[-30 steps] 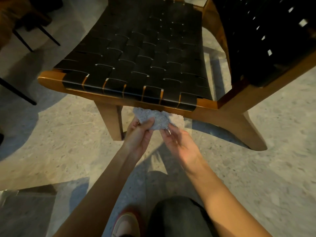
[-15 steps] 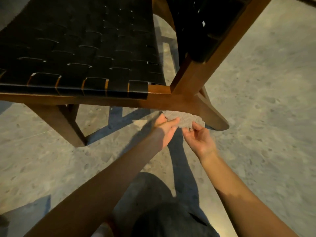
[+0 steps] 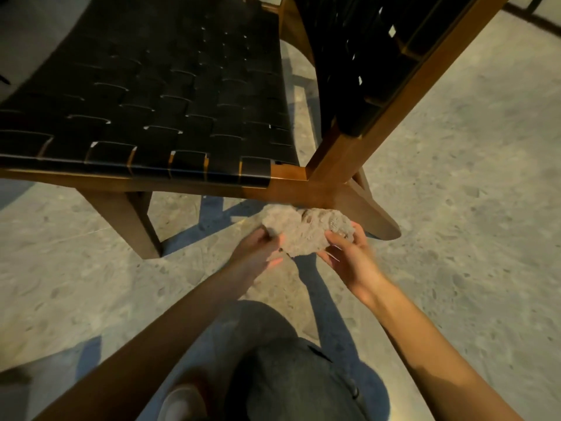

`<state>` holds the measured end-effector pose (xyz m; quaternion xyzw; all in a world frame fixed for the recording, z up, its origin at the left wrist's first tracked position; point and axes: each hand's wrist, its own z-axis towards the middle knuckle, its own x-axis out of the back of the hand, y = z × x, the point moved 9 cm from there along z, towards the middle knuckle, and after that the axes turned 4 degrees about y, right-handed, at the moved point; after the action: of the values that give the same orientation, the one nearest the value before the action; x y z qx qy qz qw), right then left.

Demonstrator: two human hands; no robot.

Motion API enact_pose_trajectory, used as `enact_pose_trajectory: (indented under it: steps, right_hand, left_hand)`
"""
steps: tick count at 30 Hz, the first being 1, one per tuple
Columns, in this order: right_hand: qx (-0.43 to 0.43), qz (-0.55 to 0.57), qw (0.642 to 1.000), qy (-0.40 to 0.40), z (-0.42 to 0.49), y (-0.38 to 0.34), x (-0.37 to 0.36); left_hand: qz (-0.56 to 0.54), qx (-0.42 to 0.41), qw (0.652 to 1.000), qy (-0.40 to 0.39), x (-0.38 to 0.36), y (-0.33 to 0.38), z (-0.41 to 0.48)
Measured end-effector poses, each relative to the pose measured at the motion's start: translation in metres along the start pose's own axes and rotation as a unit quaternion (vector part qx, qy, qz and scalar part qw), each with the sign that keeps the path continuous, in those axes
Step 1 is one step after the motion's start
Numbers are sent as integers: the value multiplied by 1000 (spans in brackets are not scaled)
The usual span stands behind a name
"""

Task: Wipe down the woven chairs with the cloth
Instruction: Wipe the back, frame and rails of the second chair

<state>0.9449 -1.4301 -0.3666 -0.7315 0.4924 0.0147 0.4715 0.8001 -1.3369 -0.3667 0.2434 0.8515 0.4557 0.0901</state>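
A crumpled grey cloth (image 3: 300,230) hangs between both hands, just below the front right corner of the chair's wooden frame. My left hand (image 3: 258,249) grips its left edge and my right hand (image 3: 346,253) holds its right edge with the thumb on top. The woven chair (image 3: 158,98) fills the upper left: a seat of black interlaced straps on a brown wooden frame. Its black woven backrest (image 3: 370,56) rises at the upper right, tilted on a wooden rail.
A wooden front leg (image 3: 127,220) stands left of my hands and a splayed rear leg (image 3: 373,214) ends just right of the cloth. Speckled stone floor (image 3: 455,208) spreads to the right. My knee in grey trousers (image 3: 291,369) and a shoe (image 3: 182,405) are at the bottom.
The view has shifted from the seat's front middle toward its right corner by the backrest. Both hands kept hold of the cloth and now spread it wider between them.
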Motion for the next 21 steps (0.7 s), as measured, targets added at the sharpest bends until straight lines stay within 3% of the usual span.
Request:
enact_pose_trajectory:
  steps: [4,7,8,10,12,16,18,21]
  right_hand:
    - [105,-214,970,-49,-23,-25,-23]
    - [207,-397,889,-92,-38,-40,-49]
    - [233,-446,856,-114,-42,-42,-60]
    - [260,-524,794,-168,-51,-39,-83]
    - [271,-567,747,-217,-56,-33,-101]
    - [302,-603,688,-269,-58,-22,-133]
    - [300,-607,679,-282,-60,-18,-147]
    - [263,-609,694,-281,-63,-21,-168]
  left_hand:
    - [203,-41,977,-49,41,-6,-23]
    - [409,-78,909,-29,68,-1,-32]
    - [433,-106,895,-8,75,7,-34]
    - [391,-191,900,19,80,30,-44]
    - [358,-273,893,7,73,50,-56]
    - [444,-354,821,-56,64,61,-55]
    - [445,-330,828,-80,72,58,-48]
    - [367,-252,895,-36,99,60,-38]
